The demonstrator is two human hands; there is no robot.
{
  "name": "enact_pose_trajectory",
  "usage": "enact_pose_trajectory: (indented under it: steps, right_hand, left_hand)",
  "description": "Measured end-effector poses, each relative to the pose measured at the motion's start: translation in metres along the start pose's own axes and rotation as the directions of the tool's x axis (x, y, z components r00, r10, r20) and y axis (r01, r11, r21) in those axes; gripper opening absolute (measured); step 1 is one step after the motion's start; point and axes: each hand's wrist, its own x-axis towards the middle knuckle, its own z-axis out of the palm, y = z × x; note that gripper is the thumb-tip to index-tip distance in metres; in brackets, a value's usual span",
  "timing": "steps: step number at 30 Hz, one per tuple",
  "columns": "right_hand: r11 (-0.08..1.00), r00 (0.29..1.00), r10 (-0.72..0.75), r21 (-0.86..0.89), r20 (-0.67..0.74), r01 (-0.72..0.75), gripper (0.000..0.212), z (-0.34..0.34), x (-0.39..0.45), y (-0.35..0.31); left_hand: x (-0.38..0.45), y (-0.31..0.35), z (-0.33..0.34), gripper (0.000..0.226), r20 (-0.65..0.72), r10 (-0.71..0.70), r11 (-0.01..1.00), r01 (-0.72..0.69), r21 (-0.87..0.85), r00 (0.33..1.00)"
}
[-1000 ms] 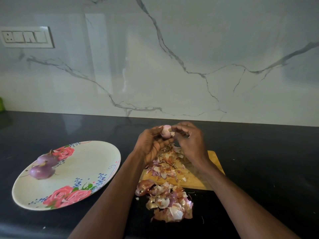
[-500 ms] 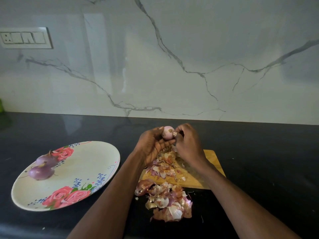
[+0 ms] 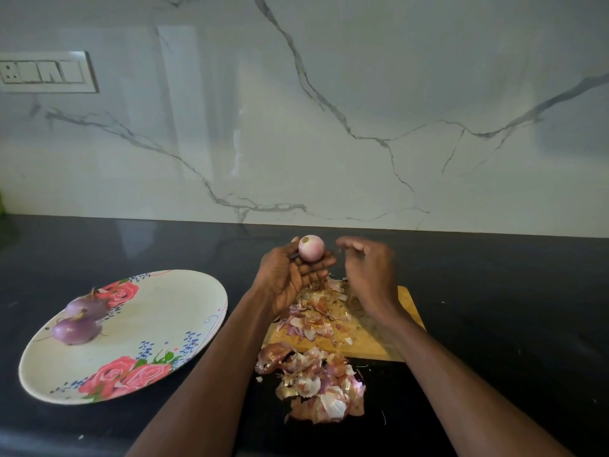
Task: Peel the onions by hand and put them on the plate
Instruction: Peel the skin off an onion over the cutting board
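My left hand (image 3: 290, 275) is turned palm up and holds a pale pink peeled onion (image 3: 311, 248) at its fingertips, the thumb behind it, above the far end of the cutting board (image 3: 374, 343). My right hand (image 3: 370, 268) hovers just to the right of the onion, apart from it. It is motion-blurred, its fingers loosely bent, with nothing visible in them. A floral plate (image 3: 148, 324) lies to the left on the black counter. Two purple peeled onions (image 3: 76, 329) sit together near its left rim.
Onion skins (image 3: 316, 313) cover the wooden board under my hands, and a bigger heap of skins (image 3: 318, 387) lies on the counter in front of it. A marble backsplash with a switch panel (image 3: 46, 72) rises behind the counter.
My right hand has let go of the onion and pulled away to the right. The left hand has turned the onion so its root end faces me.
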Motion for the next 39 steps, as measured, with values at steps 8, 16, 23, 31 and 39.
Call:
enact_pose_trajectory:
  steps: [8, 16, 23, 31, 39]
  right_hand:
    - [0.973, 0.984, 0.075, 0.203, 0.164, -0.109, 0.036, -0.002, 0.002, -0.002]
    - [0.943, 0.993, 0.03, 0.325, 0.117, -0.067, 0.016, 0.001, 0.003, 0.005]
    - [0.994, 0.997, 0.026, 0.101, 0.074, -0.034, 0.011, 0.009, 0.005, 0.01]
    - [0.708, 0.857, 0.268, 0.513, 0.441, -0.485, 0.02, 0.0, 0.01, 0.003]
    - [0.658, 0.842, 0.239, 0.557, 0.483, -0.507, 0.019, -0.001, 0.008, 0.001]
  left_hand:
    - [-0.002, -0.001, -0.001, 0.037, -0.037, -0.01, 0.997, 0.013, 0.076, 0.999]
    - [-0.006, -0.002, 0.004, 0.024, 0.004, -0.023, 0.994, 0.022, 0.107, 1.0]
    - [-0.005, -0.002, 0.005, 0.036, -0.014, -0.073, 0.99, 0.074, 0.12, 0.997]
    - [-0.003, -0.001, 0.003, 0.044, -0.057, -0.08, 0.987, 0.087, 0.132, 0.995]
    - [-0.004, -0.001, 0.001, 0.045, -0.068, 0.001, 0.969, 0.016, 0.247, 0.998]
